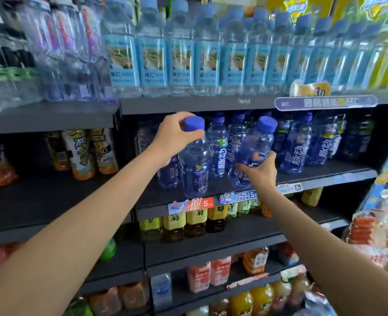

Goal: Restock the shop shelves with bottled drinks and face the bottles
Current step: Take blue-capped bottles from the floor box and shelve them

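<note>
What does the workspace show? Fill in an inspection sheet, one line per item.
Surface: dark shelf, blue-capped bottles standing in rows behind.
Job's things: upright bottle near the shelf edge; tilted bottle leaning right.
Clutter: price tags on the shelf lip.
Grips: left hand grips the upright bottle's cap; right hand holds the tilted bottle low.
Cables: nothing seen.
Surroundings: pale blue water bottles above, tea bottles below.
</note>
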`<state>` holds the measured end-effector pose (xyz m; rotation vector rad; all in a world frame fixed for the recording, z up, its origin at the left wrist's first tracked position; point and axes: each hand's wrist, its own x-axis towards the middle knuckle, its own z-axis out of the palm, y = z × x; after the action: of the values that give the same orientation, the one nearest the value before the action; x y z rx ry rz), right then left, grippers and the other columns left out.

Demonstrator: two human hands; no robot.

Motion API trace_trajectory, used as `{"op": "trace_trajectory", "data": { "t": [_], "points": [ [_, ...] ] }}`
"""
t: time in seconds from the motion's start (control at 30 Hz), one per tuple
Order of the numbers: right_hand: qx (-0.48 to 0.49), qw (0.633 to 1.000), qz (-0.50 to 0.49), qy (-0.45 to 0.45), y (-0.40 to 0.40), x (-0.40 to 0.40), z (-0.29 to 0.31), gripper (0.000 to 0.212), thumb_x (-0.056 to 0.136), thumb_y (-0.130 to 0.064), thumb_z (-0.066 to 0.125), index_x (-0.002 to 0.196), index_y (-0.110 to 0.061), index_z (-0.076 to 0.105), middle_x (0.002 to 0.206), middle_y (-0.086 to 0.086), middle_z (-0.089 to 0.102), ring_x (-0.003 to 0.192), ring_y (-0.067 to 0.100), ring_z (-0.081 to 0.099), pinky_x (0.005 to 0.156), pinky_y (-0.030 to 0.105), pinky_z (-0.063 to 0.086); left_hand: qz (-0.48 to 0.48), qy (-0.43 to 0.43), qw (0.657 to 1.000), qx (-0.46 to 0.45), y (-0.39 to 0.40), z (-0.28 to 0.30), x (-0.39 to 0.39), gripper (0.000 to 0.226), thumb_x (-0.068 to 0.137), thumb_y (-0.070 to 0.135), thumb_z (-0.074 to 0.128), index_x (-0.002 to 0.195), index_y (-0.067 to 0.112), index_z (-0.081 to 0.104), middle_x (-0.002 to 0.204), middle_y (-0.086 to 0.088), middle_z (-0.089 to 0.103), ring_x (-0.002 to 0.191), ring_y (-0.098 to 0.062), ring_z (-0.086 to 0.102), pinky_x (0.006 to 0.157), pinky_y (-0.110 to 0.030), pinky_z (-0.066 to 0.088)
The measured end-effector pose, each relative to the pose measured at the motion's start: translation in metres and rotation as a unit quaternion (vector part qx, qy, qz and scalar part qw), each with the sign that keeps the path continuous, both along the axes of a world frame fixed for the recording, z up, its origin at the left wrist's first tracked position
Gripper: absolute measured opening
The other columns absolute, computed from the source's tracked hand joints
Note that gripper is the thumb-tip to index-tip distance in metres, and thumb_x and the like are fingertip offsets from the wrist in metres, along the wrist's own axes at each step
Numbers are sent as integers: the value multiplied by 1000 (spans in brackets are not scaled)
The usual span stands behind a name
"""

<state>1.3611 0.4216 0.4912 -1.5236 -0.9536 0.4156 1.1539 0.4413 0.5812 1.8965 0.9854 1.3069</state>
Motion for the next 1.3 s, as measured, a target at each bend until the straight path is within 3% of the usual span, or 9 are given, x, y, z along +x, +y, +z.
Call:
{"op": "trace_trajectory", "data": {
  "t": [0.27, 0.43, 0.53, 0.6, 0.7, 0.77, 0.93, 1.13, 1.3],
  "points": [
    [-78, 994, 36, -68, 74, 28, -18, 58, 73, -20, 79, 101, -11, 29, 118, 16, 53, 96, 28, 51, 75, 34, 40, 54, -15, 998, -15, 16, -8, 19, 25, 75, 3, 72, 87, 22, 61, 83, 8, 61, 80, -12, 56, 82, -28, 47],
    [-112, 976, 130, -132, 100, 50, -14, 79, 74, -25, 78, 129, 2, 29, 134, 22, 41, 123, 36, 42, 98, 42, 38, 147, -28, 988, -38, 15, -5, 48, 21, 74, 6, 73, 87, 18, 63, 80, 6, 61, 80, -14, 57, 79, -28, 46],
    [53, 977, 113, -173, 78, 67, -3, 75, 81, -30, 71, 136, 1, 30, 133, 17, 38, 125, 30, 38, 102, 32, 32, 192, -40, 979, -61, 13, -2, 74, 21, 73, 5, 73, 75, 23, 62, 74, 3, 60, 73, -14, 55, 74, -28, 44],
    [133, 950, 202, -198, 52, 70, 5, 68, 81, -34, 70, 133, -5, 36, 128, 9, 44, 120, 21, 43, 98, 23, 34, 210, -51, 974, -71, 11, -1, 93, 18, 73, 7, 74, 73, 21, 62, 73, 0, 61, 71, -15, 55, 71, -28, 43],
    [62, 886, 392, -240, 27, 61, 0, 89, 72, -43, 76, 140, -12, 27, 141, 1, 37, 132, 16, 35, 107, 27, 32, 230, -62, 969, -71, 8, -2, 128, 14, 73, 10, 75, 74, 18, 63, 68, 3, 60, 63, -10, 54, 63, -20, 43],
    [58, 893, 385, -227, 24, 56, -8, 102, 70, -44, 77, 145, -12, 16, 149, 2, 26, 137, 16, 27, 111, 32, 30, 233, -70, 967, -70, 5, -4, 151, 13, 73, 10, 74, 73, 17, 64, 67, 2, 59, 61, -9, 53, 61, -19, 42],
    [80, 934, 289, -196, 33, 88, -4, 81, 67, -35, 81, 131, -14, 36, 125, 1, 49, 111, 15, 52, 83, 30, 47, 215, -101, 968, -81, 3, -2, 197, 25, 75, 16, 75, 94, 3, 67, 83, -7, 65, 74, -17, 59, 71, -28, 48],
    [104, 944, 237, -207, 56, 154, 8, 84, 69, -19, 82, 135, -9, 32, 132, 8, 48, 117, 21, 50, 84, 23, 41, 208, 35, 977, 6, 13, -24, 213, 36, 84, 27, 67, 116, 14, 57, 108, 3, 58, 96, -8, 54, 83, -16, 42],
    [3, 958, 245, -148, 92, 174, -12, 81, 75, -21, 78, 138, -6, 29, 129, 13, 52, 117, 29, 53, 89, 32, 44, 248, 203, 944, -75, 27, -79, 198, 39, 90, 12, 54, 128, 22, 51, 124, 0, 44, 119, -19, 42, 83, -18, 30]
  ]
}}
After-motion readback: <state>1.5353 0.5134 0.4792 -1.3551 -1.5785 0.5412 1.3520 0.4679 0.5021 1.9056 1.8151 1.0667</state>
